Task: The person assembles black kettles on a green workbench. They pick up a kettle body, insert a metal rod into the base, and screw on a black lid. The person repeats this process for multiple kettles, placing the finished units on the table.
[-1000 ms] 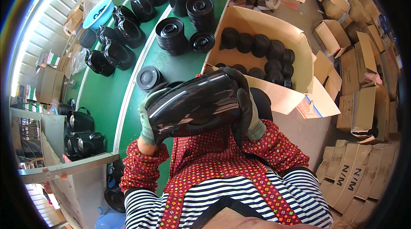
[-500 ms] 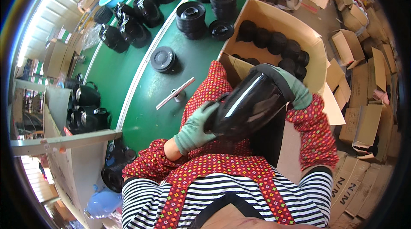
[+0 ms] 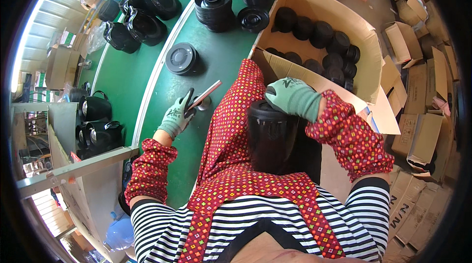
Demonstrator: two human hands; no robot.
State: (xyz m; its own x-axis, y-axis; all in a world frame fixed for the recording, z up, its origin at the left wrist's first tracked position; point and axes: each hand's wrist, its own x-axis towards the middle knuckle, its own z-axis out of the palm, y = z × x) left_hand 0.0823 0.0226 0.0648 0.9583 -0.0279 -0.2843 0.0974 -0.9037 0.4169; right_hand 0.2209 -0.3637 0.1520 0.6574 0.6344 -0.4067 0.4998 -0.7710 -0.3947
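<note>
A glossy black jug (image 3: 270, 140) stands upright in my lap against the apron. My gloved right hand (image 3: 295, 98) is closed over the dark round piece at its top. To the left, over the green table, my gloved left hand (image 3: 178, 116) has its fingers closed around the lower end of a T-shaped tool (image 3: 209, 91) with a pale bar and a short metal socket. A round black lid (image 3: 181, 58) lies on the table just beyond that hand. The jug's base is partly hidden against my clothing.
A cardboard carton (image 3: 366, 41) at my right holds several black round parts (image 3: 322, 34). Stacked black rings (image 3: 214, 9) and black jug bodies (image 3: 146, 24) stand along the far table (image 3: 162, 86). A metal-framed bench (image 3: 78, 164) borders the left.
My left hand has let go of the jug and moved left to the T-shaped tool. The jug has gone from tilted to upright, and my right hand has shifted onto its top.
</note>
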